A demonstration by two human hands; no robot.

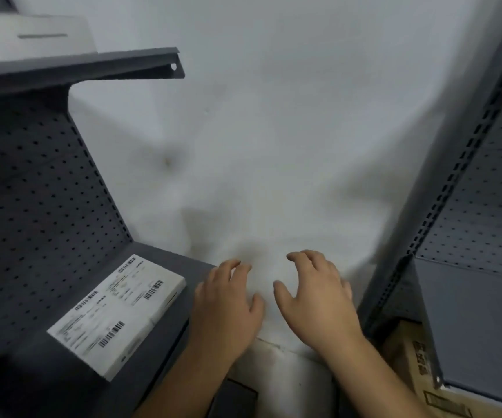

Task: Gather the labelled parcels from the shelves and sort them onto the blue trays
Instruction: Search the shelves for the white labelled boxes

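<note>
Neither grip holds anything — both hands hang in front of the white wall [273, 131], palms down, in the gap between two grey shelf units. Left hand [227, 306] has its fingers loosely curled, the fingertips [237, 265] bent downward, and it sits just off the right end of the lower shelf [165, 333] of the left unit, its wrist overlapping that shelf's edge in the view. Right hand [316, 300] is beside it, close but apart, with the fingers spread and lightly arched and the thumb [281, 292] pointing toward the left hand. On the lower shelf, just left of the left hand and not touched by it, lie two flat white parcels side by side, long edges touching: the far parcel [150, 286] and the near parcel [99, 327], each with a printed label and barcodes facing up — the print is too blurred to read. Behind them stands the dark perforated back panel [32, 206]. Above, an upper shelf [78, 69] carries a white box [32, 34], only partly in view. At right, the slotted upright [442, 206] of the second unit runs diagonally, with a pale perforated panel behind it, and a brown carton [406, 354] with dark print sits low beneath its shelf.
</note>
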